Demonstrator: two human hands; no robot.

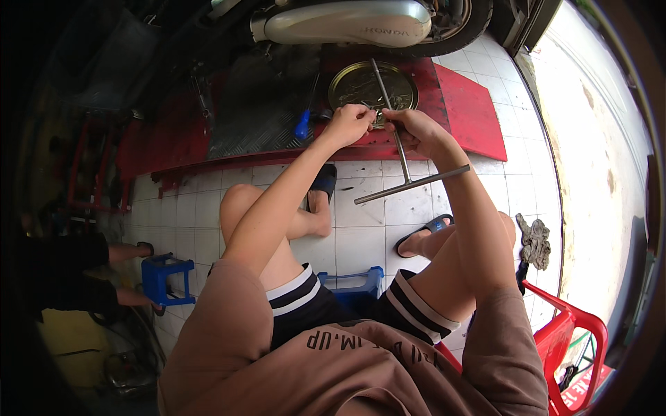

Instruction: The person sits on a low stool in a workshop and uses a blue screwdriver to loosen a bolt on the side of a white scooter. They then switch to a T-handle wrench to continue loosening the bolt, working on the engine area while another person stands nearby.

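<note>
My right hand (420, 132) is closed around the shaft of a metal T-handle wrench (402, 156). The wrench's crossbar lies toward me, over my right forearm, and its far end reaches over a round gold-coloured tray (334, 89). Close beside the shaft, my left hand (350, 125) has its fingertips pinched together. Something small may be between them, too small to make out. Small parts appear to lie in the tray, partly hidden by my hands. A blue-handled screwdriver (302, 126) rests left of my left hand on the dark ribbed plate.
A motorcycle with a silver side cover (347, 24) stands over the red platform (472, 114). Another person's legs (128, 253) are at the left by a blue stool (168, 279). A red chair (555, 340) and a grey rag (534, 243) are at the right.
</note>
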